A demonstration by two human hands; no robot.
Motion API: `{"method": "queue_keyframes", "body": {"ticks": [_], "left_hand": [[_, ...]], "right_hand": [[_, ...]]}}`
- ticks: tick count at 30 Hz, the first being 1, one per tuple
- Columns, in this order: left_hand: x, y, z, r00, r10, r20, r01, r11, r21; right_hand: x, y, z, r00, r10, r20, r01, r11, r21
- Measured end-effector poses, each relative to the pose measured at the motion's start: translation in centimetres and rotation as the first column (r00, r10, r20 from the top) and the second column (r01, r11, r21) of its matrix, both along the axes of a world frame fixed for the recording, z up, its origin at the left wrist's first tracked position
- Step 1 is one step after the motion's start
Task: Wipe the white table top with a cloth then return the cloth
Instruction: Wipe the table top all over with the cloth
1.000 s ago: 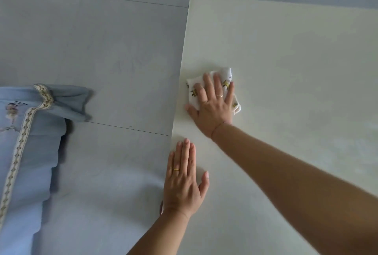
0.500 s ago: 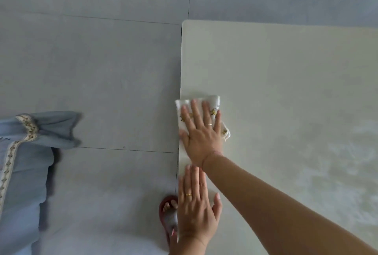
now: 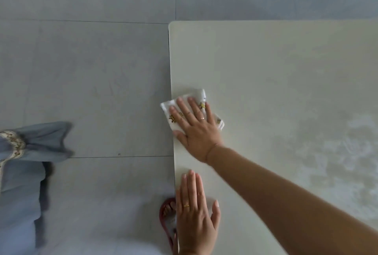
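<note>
My right hand (image 3: 197, 134) presses the cloth (image 3: 201, 95) flat-fingered at the table (image 3: 266, 60)'s left edge; my left hand (image 3: 194, 214) lies flat, holding nothing. Wiping seems midway, the cloth's return not yet done.

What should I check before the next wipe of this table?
1. Right hand presses flat on the cloth: ok.
2. Cloth fully on the table: not ok, one corner hangs past the left edge.
3. Left hand rests flat on the table near the edge: ok.
4. Nothing on the table in the cloth's way: ok.
5. Whether the cloudy patches on the right are dirt or glare: cannot tell.
</note>
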State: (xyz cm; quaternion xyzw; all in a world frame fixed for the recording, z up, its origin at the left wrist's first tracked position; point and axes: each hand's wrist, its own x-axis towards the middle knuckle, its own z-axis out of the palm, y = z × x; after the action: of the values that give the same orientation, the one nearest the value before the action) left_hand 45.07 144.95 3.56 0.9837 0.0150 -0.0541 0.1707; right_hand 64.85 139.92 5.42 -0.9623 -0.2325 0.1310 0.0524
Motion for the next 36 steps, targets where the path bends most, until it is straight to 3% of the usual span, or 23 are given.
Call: {"method": "queue_keyframes", "body": {"ticks": [2, 4, 6, 7, 9, 11, 13, 14, 15, 17, 19, 20, 22, 24, 26, 29, 31, 33, 36], "left_hand": [[0.4, -0.1, 0.7, 1.0, 0.018, -0.012, -0.018, 0.999, -0.027], [1.9, -0.2, 1.4, 0.999, 0.032, 0.002, -0.032, 0.997, -0.073], [4.7, -0.3, 2.0, 0.999, 0.037, 0.011, -0.036, 0.993, -0.11], [6.5, -0.4, 2.3, 0.999, 0.05, 0.011, -0.049, 0.993, -0.111], [10.6, -0.4, 2.5, 0.994, 0.113, -0.006, -0.113, 0.991, -0.076], [13.6, 0.2, 2.3, 0.982, 0.181, -0.046, -0.183, 0.982, -0.035], [14.6, 0.9, 1.7, 0.982, 0.181, -0.048, -0.18, 0.983, 0.02], [14.7, 1.0, 1.4, 0.987, 0.158, -0.041, -0.157, 0.987, 0.041], [14.8, 1.1, 1.2, 0.992, 0.126, -0.03, -0.124, 0.991, 0.053], [14.6, 1.2, 1.1, 0.997, 0.071, -0.008, -0.07, 0.996, 0.058], [16.3, 1.4, 0.7, 0.999, 0.041, -0.001, -0.04, 0.996, 0.085], [16.2, 1.7, 0.6, 0.999, 0.052, 0.006, -0.053, 0.995, 0.086], [15.8, 2.0, 0.4, 0.998, 0.066, -0.008, -0.065, 0.994, 0.084], [15.2, 1.3, 0.4, 0.998, 0.06, -0.028, -0.057, 0.994, 0.089], [15.0, 0.9, 0.5, 0.999, 0.043, -0.029, -0.04, 0.995, 0.092], [15.3, 0.9, 0.4, 0.999, 0.045, -0.017, -0.043, 0.993, 0.106], [15.3, 0.9, 0.4, 0.998, 0.047, -0.032, -0.043, 0.994, 0.101], [15.2, 0.9, 0.5, 0.998, 0.043, -0.045, -0.038, 0.994, 0.104], [15.4, 0.9, 0.6, 0.998, 0.043, -0.047, -0.037, 0.992, 0.119]], "right_hand": [[3.0, -3.5, -0.1, 0.997, 0.07, 0.035, -0.069, 0.996, -0.053], [6.4, -6.0, -0.4, 0.981, -0.187, 0.049, 0.189, 0.981, -0.044], [8.1, -5.7, -0.4, 0.861, -0.508, 0.003, 0.508, 0.861, -0.005], [8.1, -4.3, -0.3, 0.817, -0.577, -0.006, 0.577, 0.817, 0.003], [6.6, -0.9, -0.4, 0.889, -0.457, -0.014, 0.457, 0.889, 0.012], [5.4, 0.2, -0.1, 0.996, -0.085, -0.022, 0.085, 0.996, 0.017], [7.1, -2.5, 0.1, 0.991, 0.133, 0.023, -0.132, 0.99, -0.054], [8.4, -4.1, 0.1, 0.996, 0.085, 0.042, -0.081, 0.994, -0.079], [9.7, -5.5, 0.1, 0.996, -0.057, 0.064, 0.062, 0.995, -0.078], [11.6, -6.7, 0.3, 0.913, -0.407, 0.016, 0.407, 0.913, -0.029], [12.5, -3.9, 0.0, 0.852, -0.522, -0.031, 0.523, 0.852, 0.02], [11.2, -1.7, -0.2, 0.9, -0.435, -0.006, 0.435, 0.9, 0.014], [8.4, 1.1, -0.3, 0.996, -0.091, -0.026, 0.091, 0.995, 0.029], [8.4, -0.8, 0.1, 0.988, 0.151, -0.018, -0.151, 0.989, 0.006], [11.4, -4.0, -0.3, 0.995, 0.094, 0.042, -0.092, 0.995, -0.045], [15.5, -6.1, -0.3, 0.938, -0.347, 0.014, 0.348, 0.937, -0.018], [14.9, -3.7, -0.2, 0.858, -0.513, 0.0, 0.513, 0.858, 0.011], [12.7, -0.4, -0.3, 0.899, -0.437, -0.011, 0.438, 0.899, 0.019], [9.8, 0.5, -0.1, 0.999, 0.032, -0.005, -0.031, 0.999, 0.022]]}}
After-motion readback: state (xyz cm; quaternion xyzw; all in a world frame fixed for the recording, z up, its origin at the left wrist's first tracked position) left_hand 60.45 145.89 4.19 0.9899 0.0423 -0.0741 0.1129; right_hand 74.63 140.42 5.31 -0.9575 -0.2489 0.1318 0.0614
